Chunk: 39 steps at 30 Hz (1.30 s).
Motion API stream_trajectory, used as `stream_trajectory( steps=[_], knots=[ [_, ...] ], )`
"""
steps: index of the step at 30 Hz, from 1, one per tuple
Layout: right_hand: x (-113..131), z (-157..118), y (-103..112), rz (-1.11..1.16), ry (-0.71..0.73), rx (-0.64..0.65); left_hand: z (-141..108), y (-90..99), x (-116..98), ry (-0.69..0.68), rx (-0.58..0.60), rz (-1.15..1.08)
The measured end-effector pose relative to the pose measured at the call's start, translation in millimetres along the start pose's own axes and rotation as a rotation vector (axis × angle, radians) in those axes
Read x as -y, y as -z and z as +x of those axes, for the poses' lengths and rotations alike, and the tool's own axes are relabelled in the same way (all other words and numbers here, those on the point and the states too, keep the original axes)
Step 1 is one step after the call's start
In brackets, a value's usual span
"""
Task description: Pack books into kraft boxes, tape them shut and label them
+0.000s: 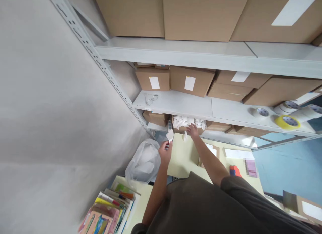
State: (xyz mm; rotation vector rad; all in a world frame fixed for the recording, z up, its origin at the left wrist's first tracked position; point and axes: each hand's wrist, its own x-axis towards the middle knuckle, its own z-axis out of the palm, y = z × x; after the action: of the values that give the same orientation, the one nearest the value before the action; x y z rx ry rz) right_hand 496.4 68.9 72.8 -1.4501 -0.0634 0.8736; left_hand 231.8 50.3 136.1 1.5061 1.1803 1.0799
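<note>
My left hand (pixel 165 151) is closed on a white paper slip (pixel 170 134), which sticks up above the fingers. Something small and dark shows at the same fingertips, too small to name. My right hand (pixel 193 131) reaches to the front of an open cardboard box (pixel 181 130) filled with crumpled white pieces (pixel 185 121). Its fingers look apart, close to those pieces. Just below the thumb is a narrow white piece (pixel 185 136); whether the hand touches it I cannot tell. Both hands are above the far end of a pale yellow table (pixel 179 160).
Shelves with cardboard boxes (pixel 193 81) rise beyond the table. Glasses (pixel 151 99) and yellow tape (pixel 287 122) lie on the middle shelf. A white plastic bag (pixel 143 162) stands left of the table. Books (pixel 104 215) are stacked lower left. A red and blue object (pixel 235 171) lies right.
</note>
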Motion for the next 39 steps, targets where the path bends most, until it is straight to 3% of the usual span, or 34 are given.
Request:
stream_trajectory(
  steps=[4, 8, 12, 16, 18, 20, 22, 24, 27, 32, 39],
  knots=[
    [-44, -71, 72, -0.056, -0.056, 0.245, 4, -35.2, 6, -0.099, 0.164, 0.026],
    [-55, -132, 137, -0.01, -0.126, 0.361, -18, -92.6, 8, -0.229, 0.492, 0.091],
    [-40, -151, 185, 0.072, -0.089, 0.212, -61, -151.2, 3, -0.377, 0.724, 0.241],
    [-37, -150, 228, 0.114, -0.026, -0.014, -99, -190.2, 3, -0.451, 0.879, 0.311],
    [-40, -149, 248, 0.138, -0.039, -0.062, -112, -202.9, 7, -0.339, 0.853, 0.298],
    [-44, -150, 267, 0.156, -0.084, -0.055, -123, -212.5, 15, -0.12, 0.79, 0.279],
    [-51, -151, 282, 0.162, -0.137, -0.021, -131, -219.3, 25, 0.078, 0.798, 0.251],
    [-60, -151, 292, 0.139, -0.168, 0.018, -140, -223.3, 33, 0.18, 0.831, 0.228],
    [-75, -148, 302, 0.013, -0.166, 0.03, -154, -225.8, 42, 0.235, 0.765, 0.274],
    [-97, -135, 318, -0.267, -0.087, -0.102, -178, -230.7, 47, 0.268, 0.692, 0.514],
    [-108, -116, 330, -0.388, -0.101, -0.131, -188, -248.3, 54, 0.271, 0.667, 0.743]
  ],
)
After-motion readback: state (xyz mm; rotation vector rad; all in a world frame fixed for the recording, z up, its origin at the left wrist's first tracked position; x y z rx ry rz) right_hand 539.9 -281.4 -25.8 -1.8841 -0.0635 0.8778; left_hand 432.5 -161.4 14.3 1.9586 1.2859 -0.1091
